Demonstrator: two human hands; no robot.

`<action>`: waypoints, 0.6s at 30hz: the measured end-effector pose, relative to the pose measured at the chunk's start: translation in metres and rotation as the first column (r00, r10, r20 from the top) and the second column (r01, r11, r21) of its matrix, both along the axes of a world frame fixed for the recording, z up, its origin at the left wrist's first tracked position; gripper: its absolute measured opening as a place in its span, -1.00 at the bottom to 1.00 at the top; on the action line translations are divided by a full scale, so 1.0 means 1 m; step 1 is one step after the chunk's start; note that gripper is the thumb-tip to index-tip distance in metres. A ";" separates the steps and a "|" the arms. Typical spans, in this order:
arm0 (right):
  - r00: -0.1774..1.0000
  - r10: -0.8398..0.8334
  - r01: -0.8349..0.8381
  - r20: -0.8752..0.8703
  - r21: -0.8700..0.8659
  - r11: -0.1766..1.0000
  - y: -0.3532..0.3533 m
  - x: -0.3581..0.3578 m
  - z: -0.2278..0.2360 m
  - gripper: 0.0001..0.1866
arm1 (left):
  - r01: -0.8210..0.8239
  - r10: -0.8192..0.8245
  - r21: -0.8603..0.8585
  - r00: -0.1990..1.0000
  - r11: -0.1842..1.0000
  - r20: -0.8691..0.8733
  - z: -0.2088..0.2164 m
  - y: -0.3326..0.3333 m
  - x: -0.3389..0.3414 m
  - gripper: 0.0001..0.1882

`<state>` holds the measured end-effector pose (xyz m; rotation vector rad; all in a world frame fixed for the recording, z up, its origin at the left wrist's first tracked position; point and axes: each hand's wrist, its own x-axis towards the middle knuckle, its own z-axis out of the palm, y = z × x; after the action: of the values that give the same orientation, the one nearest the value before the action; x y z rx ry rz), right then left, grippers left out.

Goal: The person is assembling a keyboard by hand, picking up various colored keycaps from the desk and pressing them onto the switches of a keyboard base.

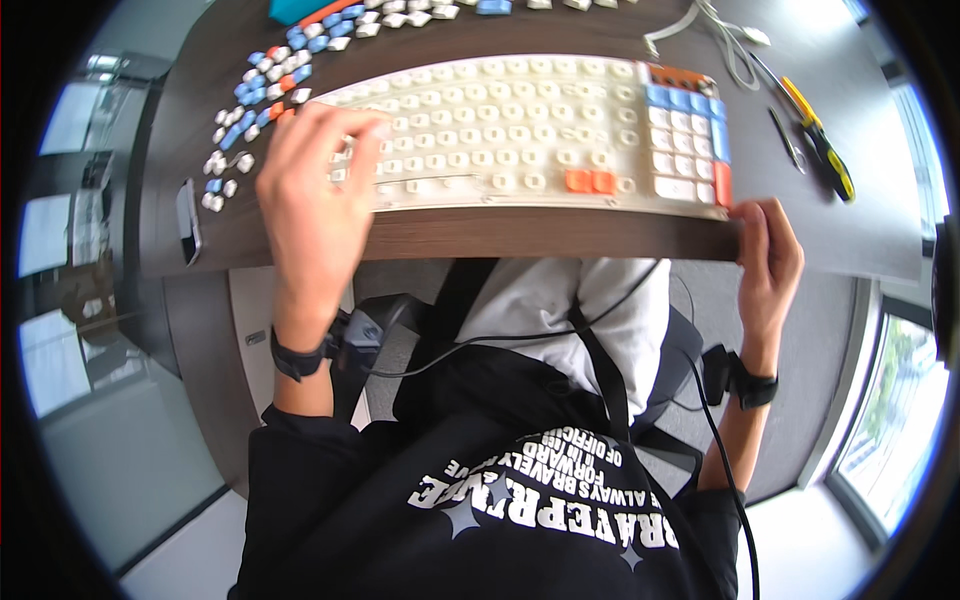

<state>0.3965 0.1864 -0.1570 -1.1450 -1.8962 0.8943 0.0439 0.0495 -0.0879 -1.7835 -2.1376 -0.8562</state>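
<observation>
A white keyboard [470, 120] lies near the table's front edge, most of its main block bare of keycaps. White, blue and orange keycaps [685, 140] fill its number pad, and two orange ones [590, 181] sit in the bottom row. Over the keyboard's left end is my left hand [320, 170], slightly blurred, thumb and index finger bent together in a pinch. Whatever lies between those fingertips is too small or hidden to make out. My right hand [768, 240] grips the keyboard's near right corner at the table edge, fingers closed.
Loose white, blue and orange keycaps [262, 90] spread along the left and far side of the dark table [600, 235]. A phone [189, 222] lies at the left edge. On the right are a yellow-black screwdriver [825, 150], metal tweezers [787, 140] and a white cable [735, 60].
</observation>
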 end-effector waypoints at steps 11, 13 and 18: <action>1.000 -0.028 0.028 -0.003 0.025 0.999 0.006 0.009 -0.010 -0.70 | -0.340 0.351 -0.210 0.936 0.916 0.017 -0.009 -0.018 -0.134 -0.76; 0.999 -0.037 0.037 -0.006 0.023 0.999 0.004 0.007 -0.009 -0.70 | -0.312 0.307 -0.209 0.950 0.927 -0.061 -0.018 -0.013 -0.149 -0.74; 0.999 -0.049 0.049 0.005 0.037 0.998 0.005 0.008 -0.009 -0.70 | -0.266 0.256 -0.220 0.964 0.938 -0.073 -0.025 0.002 -0.159 -0.77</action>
<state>0.4047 0.1911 -0.1663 -1.1684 -1.8740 0.8269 -0.1147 0.0517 -0.1132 -1.5437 -2.4556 -0.5194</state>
